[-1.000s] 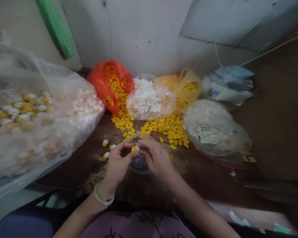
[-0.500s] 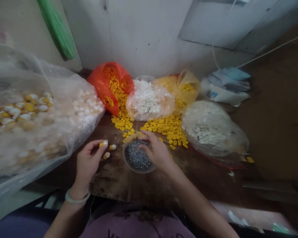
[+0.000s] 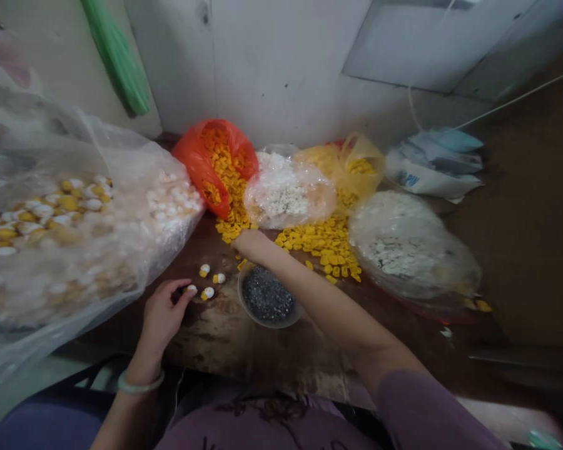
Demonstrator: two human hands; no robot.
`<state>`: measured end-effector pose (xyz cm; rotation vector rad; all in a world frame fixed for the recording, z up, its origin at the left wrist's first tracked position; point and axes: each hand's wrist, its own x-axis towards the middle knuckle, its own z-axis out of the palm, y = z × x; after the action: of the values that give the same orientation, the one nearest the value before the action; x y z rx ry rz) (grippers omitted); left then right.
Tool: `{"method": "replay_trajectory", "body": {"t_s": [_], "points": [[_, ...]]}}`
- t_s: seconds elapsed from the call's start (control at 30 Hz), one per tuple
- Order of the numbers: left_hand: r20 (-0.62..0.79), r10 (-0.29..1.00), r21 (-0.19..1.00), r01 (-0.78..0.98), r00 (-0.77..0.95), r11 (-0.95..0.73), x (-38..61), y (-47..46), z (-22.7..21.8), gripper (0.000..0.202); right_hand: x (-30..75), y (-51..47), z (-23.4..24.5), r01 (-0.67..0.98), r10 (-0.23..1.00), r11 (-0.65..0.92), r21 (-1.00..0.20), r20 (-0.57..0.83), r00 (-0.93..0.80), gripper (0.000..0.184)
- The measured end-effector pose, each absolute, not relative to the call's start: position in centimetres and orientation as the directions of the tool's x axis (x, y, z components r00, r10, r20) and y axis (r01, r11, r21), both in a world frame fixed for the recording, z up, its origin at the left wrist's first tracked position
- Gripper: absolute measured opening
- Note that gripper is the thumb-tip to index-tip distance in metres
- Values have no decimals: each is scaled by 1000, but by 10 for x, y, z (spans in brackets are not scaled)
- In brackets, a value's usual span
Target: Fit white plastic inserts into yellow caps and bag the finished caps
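left hand (image 3: pixel 162 315): curled, fingertips at a white-and-yellow piece (image 3: pixel 192 289) left of the bowl (image 3: pixel 252 314), grip unclear
right hand (image 3: pixel 254 245): beyond the bowl, beside yellow pieces (image 3: pixel 314 244), grip hidden
risk: a forearm bump could tip the bowl, spilling dark granules (image 3: pixel 267 295)

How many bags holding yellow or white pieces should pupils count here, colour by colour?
Orange-red plastic bag: 1
Yellow plastic bag: 1
Clear plastic bags: 3 (large left bag, middle bag, right bag)
Total: 5
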<state>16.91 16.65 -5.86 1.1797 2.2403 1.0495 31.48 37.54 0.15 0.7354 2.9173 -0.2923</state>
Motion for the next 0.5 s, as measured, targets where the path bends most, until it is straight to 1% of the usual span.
{"method": "replay_trajectory", "body": {"t_s": [0.1, 0.17, 0.2, 0.23, 0.27, 0.3, 0.33, 0.4, 0.43, 0.5], "points": [[73, 805, 766, 551, -588, 333, 171, 166, -50, 34, 312, 381, 1, 472, 442, 865, -168, -189, -877, 10], [144, 772, 805, 527, -619, 272, 179, 168, -40, 31, 316, 380, 5, 461, 432, 867, -189, -174, -885, 9], [154, 752, 846, 479, -641, 235, 185, 169, -35, 29, 319, 376, 9, 456, 431, 868, -197, -158, -889, 9], [131, 737, 897, 396, -663, 196, 193, 171, -30, 29, 323, 370, 13, 452, 433, 866, -213, -131, -892, 11], [69, 730, 953, 262, -680, 153, 202, 175, -25, 31, 328, 361, 18, 447, 440, 860, -246, -87, -894, 12], [-23, 730, 992, 77, -684, 103, 212, 178, -21, 36, 333, 350, 22, 438, 451, 849, -295, -27, -892, 13], [-109, 745, 992, -114, -658, 44, 222, 183, -18, 42, 338, 337, 26, 422, 466, 835, -355, 45, -884, 13], [-211, 784, 913, -405, -583, -55, 240, 191, -15, 45, 350, 309, 31, 368, 495, 808, -460, 193, -847, 9], [-250, 801, 863, -500, -544, -70, 248, 195, -15, 43, 357, 296, 33, 354, 511, 802, -481, 245, -824, 9], [-312, 822, 782, -620, -477, -63, 259, 200, -15, 38, 371, 277, 33, 350, 539, 794, -497, 309, -784, 12]]}}
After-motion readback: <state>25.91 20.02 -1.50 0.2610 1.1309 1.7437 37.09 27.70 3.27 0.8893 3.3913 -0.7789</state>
